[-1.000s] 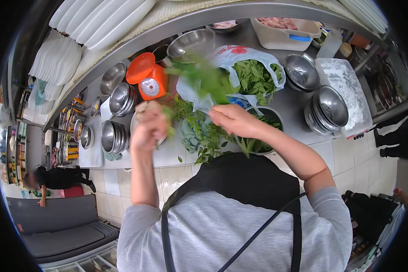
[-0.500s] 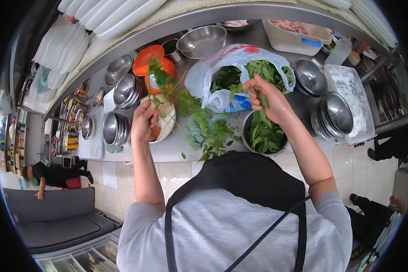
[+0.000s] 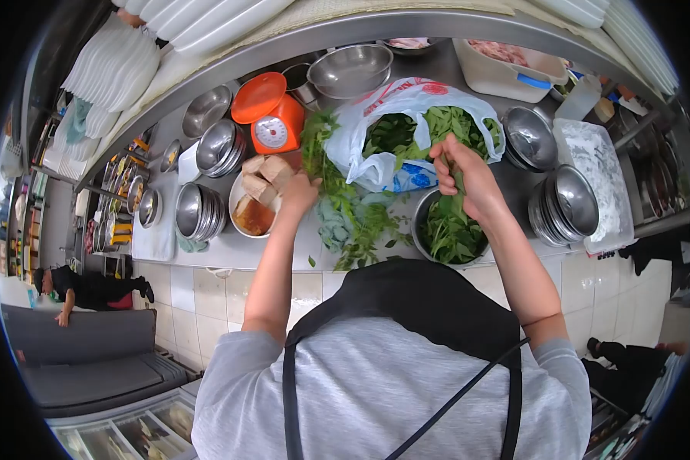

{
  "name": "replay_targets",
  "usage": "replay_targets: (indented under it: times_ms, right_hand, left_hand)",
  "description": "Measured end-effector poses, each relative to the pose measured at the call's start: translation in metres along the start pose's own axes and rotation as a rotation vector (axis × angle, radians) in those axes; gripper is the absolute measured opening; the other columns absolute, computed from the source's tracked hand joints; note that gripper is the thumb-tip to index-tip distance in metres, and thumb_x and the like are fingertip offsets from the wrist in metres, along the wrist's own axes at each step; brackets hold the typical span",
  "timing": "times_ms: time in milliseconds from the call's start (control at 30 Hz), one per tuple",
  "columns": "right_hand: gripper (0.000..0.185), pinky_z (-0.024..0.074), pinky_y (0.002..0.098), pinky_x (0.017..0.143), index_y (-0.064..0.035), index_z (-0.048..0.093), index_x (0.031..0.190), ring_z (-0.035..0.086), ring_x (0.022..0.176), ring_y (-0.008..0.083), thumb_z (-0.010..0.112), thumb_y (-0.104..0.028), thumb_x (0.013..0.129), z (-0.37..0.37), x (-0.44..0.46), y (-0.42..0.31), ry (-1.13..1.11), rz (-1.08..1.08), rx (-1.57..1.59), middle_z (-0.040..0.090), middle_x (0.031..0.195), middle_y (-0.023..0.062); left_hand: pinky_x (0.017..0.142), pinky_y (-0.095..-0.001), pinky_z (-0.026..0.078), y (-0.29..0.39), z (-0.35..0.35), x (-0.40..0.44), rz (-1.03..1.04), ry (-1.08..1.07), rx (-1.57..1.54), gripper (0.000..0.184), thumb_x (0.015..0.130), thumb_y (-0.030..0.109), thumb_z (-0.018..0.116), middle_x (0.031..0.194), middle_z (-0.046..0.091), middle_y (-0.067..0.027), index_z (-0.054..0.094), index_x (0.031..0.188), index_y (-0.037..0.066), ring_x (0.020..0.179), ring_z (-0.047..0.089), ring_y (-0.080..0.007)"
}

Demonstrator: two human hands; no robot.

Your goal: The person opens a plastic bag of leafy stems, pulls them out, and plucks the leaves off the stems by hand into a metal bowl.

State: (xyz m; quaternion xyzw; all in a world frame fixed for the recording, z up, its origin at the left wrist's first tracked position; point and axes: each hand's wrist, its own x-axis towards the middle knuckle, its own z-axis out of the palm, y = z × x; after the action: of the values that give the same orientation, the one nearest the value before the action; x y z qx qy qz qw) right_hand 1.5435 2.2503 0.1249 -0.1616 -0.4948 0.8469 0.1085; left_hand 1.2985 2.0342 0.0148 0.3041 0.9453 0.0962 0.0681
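My left hand (image 3: 300,192) has its fingers closed on a leafy stem (image 3: 319,142), beside a bowl (image 3: 240,221) of pale and brown chunks (image 3: 262,184). Green leaves (image 3: 457,198) are gripped in my right hand (image 3: 468,175), above a dark metal pot (image 3: 419,230) holding more leaves (image 3: 451,234). Between the hands, loose leafy stems (image 3: 364,234) lie on the steel counter next to a blue-green cloth (image 3: 335,226). Behind them sits an open white plastic bag (image 3: 349,142) with leafy greens (image 3: 461,129) inside.
An orange scale (image 3: 287,115) and a wide steel bowl (image 3: 350,70) stand at the back. Stacked metal bowls (image 3: 198,212) flank the left side, others (image 3: 567,201) the right. A white tub (image 3: 506,73) holds raw meat. A shelf edge (image 3: 345,29) crosses above. Other people stand at both sides.
My left hand has moved right, bringing the stem over beside the bag and uncovering the scale and the chunks in the bowl. My right hand stays above the pot, still holding leaves.
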Motion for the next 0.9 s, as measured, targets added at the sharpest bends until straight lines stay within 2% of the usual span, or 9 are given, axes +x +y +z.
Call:
replay_targets:
  times_ms: [100, 167, 233, 300, 400, 467, 567, 700, 900]
  right_hand:
    - [0.034, 0.027, 0.0203, 0.047, -0.0055, 0.048, 0.088, 0.033, 0.055, 0.0076, 0.037, -0.038, 0.093, 0.002, -0.001, -0.007, 0.04, -0.01, 0.137, 0.038, 0.067, 0.0]
    - [0.038, 0.0293, 0.0211, 0.049, -0.0053, 0.047, 0.088, 0.034, 0.055, 0.0092, 0.035, -0.041, 0.093, 0.003, 0.005, -0.009, 0.069, -0.016, 0.212, 0.038, 0.068, 0.0013]
    - [0.034, 0.032, 0.0223, 0.051, -0.005, 0.047, 0.088, 0.035, 0.056, 0.0101, 0.038, -0.038, 0.092, 0.005, 0.011, -0.003, 0.019, -0.024, 0.276, 0.04, 0.068, 0.0016]
    - [0.026, 0.0336, 0.0236, 0.052, -0.0056, 0.046, 0.086, 0.037, 0.057, 0.0106, 0.041, -0.031, 0.092, 0.011, 0.019, 0.004, 0.001, -0.053, 0.396, 0.042, 0.069, 0.0019]
    - [0.016, 0.0363, 0.0257, 0.055, -0.0073, 0.046, 0.084, 0.04, 0.059, 0.0123, 0.043, -0.023, 0.09, 0.014, 0.021, 0.001, 0.113, -0.162, 0.351, 0.044, 0.069, 0.0017]
    - [0.019, 0.0385, 0.0281, 0.061, -0.0075, 0.046, 0.085, 0.045, 0.065, 0.0148, 0.043, -0.025, 0.09, -0.001, 0.022, -0.002, 0.181, -0.221, 0.303, 0.046, 0.074, 0.0027]
    - [0.025, 0.0378, 0.0294, 0.068, -0.007, 0.045, 0.086, 0.044, 0.071, 0.0154, 0.038, -0.03, 0.093, -0.013, 0.021, -0.005, 0.107, -0.235, 0.459, 0.046, 0.078, 0.0034]
    - [0.037, 0.0396, 0.0324, 0.079, -0.0039, 0.047, 0.099, 0.049, 0.086, 0.0173, 0.034, -0.038, 0.093, 0.007, 0.006, 0.012, 0.161, -0.163, 0.265, 0.05, 0.086, 0.0059]
    - [0.024, 0.0406, 0.0243, 0.073, -0.0028, 0.051, 0.09, 0.049, 0.079, 0.0113, 0.037, -0.023, 0.094, -0.001, 0.012, 0.041, 0.125, -0.289, -0.06, 0.05, 0.078, 0.0033]
  left_hand:
    - [0.072, -0.0406, 0.045, 0.043, -0.058, -0.025, 0.0, 0.137, 0.137, 0.039, 0.075, 0.026, 0.063, 0.089, 0.061, -0.0199, 0.056, 0.104, 0.001, 0.083, 0.057, -0.0348]
    - [0.067, -0.0363, 0.046, 0.074, -0.082, -0.037, 0.485, 0.652, -0.172, 0.034, 0.073, 0.025, 0.066, 0.086, 0.062, -0.0138, 0.061, 0.096, 0.001, 0.077, 0.059, -0.0289]
    - [0.058, -0.032, 0.045, 0.121, -0.08, -0.054, 0.427, 0.181, -0.752, 0.023, 0.073, 0.021, 0.067, 0.079, 0.063, -0.0101, 0.063, 0.084, 0.0, 0.067, 0.058, -0.0211]
    - [0.053, -0.0291, 0.043, 0.161, -0.068, -0.07, 0.554, -0.037, -0.875, 0.017, 0.075, 0.016, 0.065, 0.068, 0.061, -0.0099, 0.061, 0.078, -0.001, 0.058, 0.056, -0.0137]
    - [0.046, -0.0268, 0.041, 0.176, -0.049, -0.066, 0.462, -0.312, -0.759, 0.019, 0.078, 0.016, 0.062, 0.062, 0.059, -0.0076, 0.058, 0.071, -0.001, 0.051, 0.052, -0.0099]
    - [0.043, -0.0232, 0.039, 0.182, -0.048, -0.069, 0.351, -0.481, -0.953, 0.025, 0.079, 0.021, 0.061, 0.057, 0.055, -0.0031, 0.054, 0.069, -0.001, 0.047, 0.049, -0.0083]
    - [0.042, -0.0215, 0.038, 0.18, -0.045, -0.07, 0.339, -0.524, -1.027, 0.023, 0.08, 0.02, 0.06, 0.057, 0.054, -0.0016, 0.056, 0.068, 0.001, 0.048, 0.049, -0.0073]
    - [0.042, -0.0204, 0.037, 0.18, -0.04, -0.068, 0.299, -0.533, -1.136, 0.021, 0.08, 0.019, 0.06, 0.058, 0.055, -0.001, 0.056, 0.068, 0.002, 0.049, 0.049, -0.0068]
    - [0.044, -0.0216, 0.037, 0.175, -0.041, -0.064, 0.262, -0.587, -1.21, 0.017, 0.079, 0.017, 0.062, 0.06, 0.057, -0.0009, 0.061, 0.075, 0.002, 0.048, 0.047, -0.0073]
